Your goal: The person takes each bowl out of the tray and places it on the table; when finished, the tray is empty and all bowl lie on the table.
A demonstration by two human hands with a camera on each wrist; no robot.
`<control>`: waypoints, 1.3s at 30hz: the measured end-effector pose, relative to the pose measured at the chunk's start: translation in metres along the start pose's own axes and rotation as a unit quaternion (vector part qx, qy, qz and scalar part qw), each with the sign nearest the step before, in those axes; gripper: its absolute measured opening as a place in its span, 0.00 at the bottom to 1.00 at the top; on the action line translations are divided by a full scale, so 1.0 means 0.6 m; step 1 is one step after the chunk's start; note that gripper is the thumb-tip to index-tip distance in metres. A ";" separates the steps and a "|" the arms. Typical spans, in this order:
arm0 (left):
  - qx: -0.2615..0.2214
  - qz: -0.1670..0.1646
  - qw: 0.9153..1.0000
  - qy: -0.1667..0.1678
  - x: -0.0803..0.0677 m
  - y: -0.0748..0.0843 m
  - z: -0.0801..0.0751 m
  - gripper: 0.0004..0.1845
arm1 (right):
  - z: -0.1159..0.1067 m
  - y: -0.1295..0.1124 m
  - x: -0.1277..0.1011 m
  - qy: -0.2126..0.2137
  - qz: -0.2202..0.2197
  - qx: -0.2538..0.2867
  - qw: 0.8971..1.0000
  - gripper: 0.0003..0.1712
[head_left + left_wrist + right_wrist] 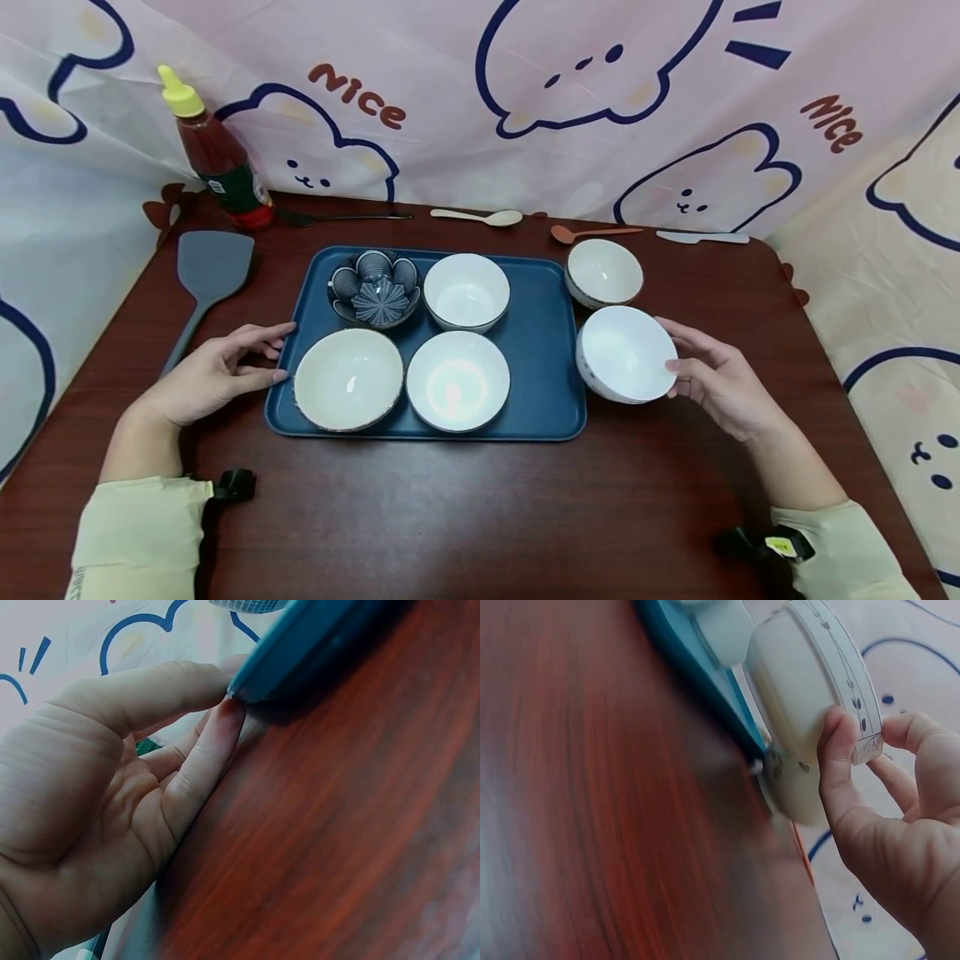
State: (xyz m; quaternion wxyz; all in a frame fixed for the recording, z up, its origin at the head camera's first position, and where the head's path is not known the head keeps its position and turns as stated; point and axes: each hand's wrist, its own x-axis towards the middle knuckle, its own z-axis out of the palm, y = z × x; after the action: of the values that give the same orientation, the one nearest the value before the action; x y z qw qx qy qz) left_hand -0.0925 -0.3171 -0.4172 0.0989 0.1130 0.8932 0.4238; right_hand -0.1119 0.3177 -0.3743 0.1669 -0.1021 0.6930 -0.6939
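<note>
I am pinching the white bowl by its rim with my right hand, tilted, just right of the blue tray. My left hand is lying relaxed, fingers touching the tray's left edge. Risk: the thin rim grip may be letting the tilted bowl slip onto the bench or knock the tray.

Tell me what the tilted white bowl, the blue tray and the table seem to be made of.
White bowl: likely glazed ceramic, glossy with a leaf print outside. Blue tray: probably matte plastic, smooth rounded rim. Table: dark red-brown wood or wood-look laminate, grain streaks visible.
</note>
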 end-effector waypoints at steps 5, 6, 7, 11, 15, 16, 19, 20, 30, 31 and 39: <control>-0.002 0.000 1.000 0.001 -0.001 0.004 0.001 0.33 | -0.033 0.004 -0.007 0.018 -0.015 0.022 0.999 0.30; -0.003 0.000 1.000 0.001 -0.001 0.005 0.001 0.33 | -0.039 0.003 -0.008 0.023 -0.016 0.026 0.999 0.30; -0.004 0.001 1.000 0.000 -0.001 0.006 0.000 0.33 | -0.045 0.002 -0.009 0.029 -0.017 0.030 0.999 0.30; -0.008 0.002 1.000 -0.001 -0.001 0.009 -0.001 0.33 | -0.067 -0.004 -0.010 0.054 -0.014 0.047 0.997 0.30; -0.005 -0.003 1.000 -0.002 0.000 0.008 -0.003 0.33 | -0.086 -0.009 -0.007 0.079 -0.006 0.067 0.995 0.30; -0.003 -0.005 1.000 -0.002 -0.001 0.007 -0.003 0.33 | -0.091 -0.011 -0.006 0.084 -0.003 0.077 0.993 0.30; 0.001 -0.008 1.000 -0.002 -0.002 0.007 -0.004 0.33 | -0.102 -0.012 -0.002 0.104 0.002 0.098 0.990 0.29; 0.001 -0.007 1.000 -0.002 -0.002 0.007 -0.003 0.33 | -0.106 -0.012 0.000 0.112 0.005 0.104 0.988 0.29; 0.004 -0.004 1.000 0.000 -0.005 0.001 -0.001 0.33 | -0.141 -0.009 0.036 0.179 0.051 0.102 0.977 0.30; 0.004 -0.002 1.000 0.001 -0.005 0.001 0.000 0.33 | -0.143 -0.008 0.041 0.181 0.051 0.103 0.977 0.30; -0.002 0.005 1.000 0.001 -0.002 0.002 0.001 0.33 | -0.163 0.001 0.065 0.188 0.048 0.133 0.972 0.28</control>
State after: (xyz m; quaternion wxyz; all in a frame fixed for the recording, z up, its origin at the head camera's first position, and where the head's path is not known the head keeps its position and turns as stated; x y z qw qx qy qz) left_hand -0.0909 -0.3162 -0.4164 0.0960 0.1166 0.8921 0.4258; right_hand -0.1844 0.3942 -0.3804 0.0786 0.0864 0.6176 -0.7778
